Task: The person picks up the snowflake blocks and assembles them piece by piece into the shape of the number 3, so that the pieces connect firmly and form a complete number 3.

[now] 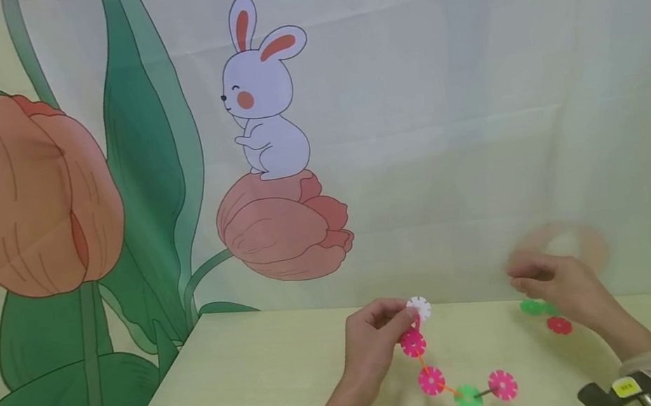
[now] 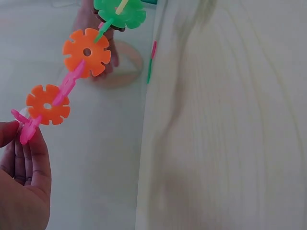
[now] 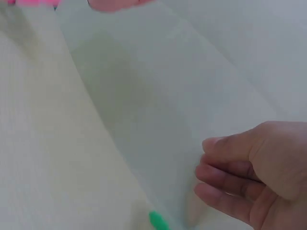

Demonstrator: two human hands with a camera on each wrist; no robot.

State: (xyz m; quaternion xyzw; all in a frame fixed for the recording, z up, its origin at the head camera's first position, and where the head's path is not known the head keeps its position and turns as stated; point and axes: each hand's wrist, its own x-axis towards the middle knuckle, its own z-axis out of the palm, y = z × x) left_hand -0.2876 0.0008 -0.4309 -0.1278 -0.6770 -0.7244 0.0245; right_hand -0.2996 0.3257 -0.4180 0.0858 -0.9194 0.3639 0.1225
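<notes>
Plastic snowflake discs, slotted round the rim, are joined into a chain [image 1: 432, 380] in front of me. My left hand [image 1: 372, 343] pinches the chain's upper end, beside a white disc [image 1: 422, 308]. From there, pink discs lead down to a green disc [image 1: 468, 400] with another pink disc [image 1: 503, 385] on a side branch. In the left wrist view, orange discs [image 2: 48, 104] linked by pink ones stretch away from the fingers. My right hand [image 1: 572, 288] hovers at the right with fingers loosely bent and nothing in them. Loose green discs [image 1: 532, 307] lie below it.
A red disc [image 1: 559, 325] lies beside the green ones near the table's back edge. The pale wood-grain table [image 1: 252, 385] meets a hanging cloth [image 1: 419, 145] printed with tulips and a rabbit. A black strap mount [image 1: 624, 390] sits on the right wrist.
</notes>
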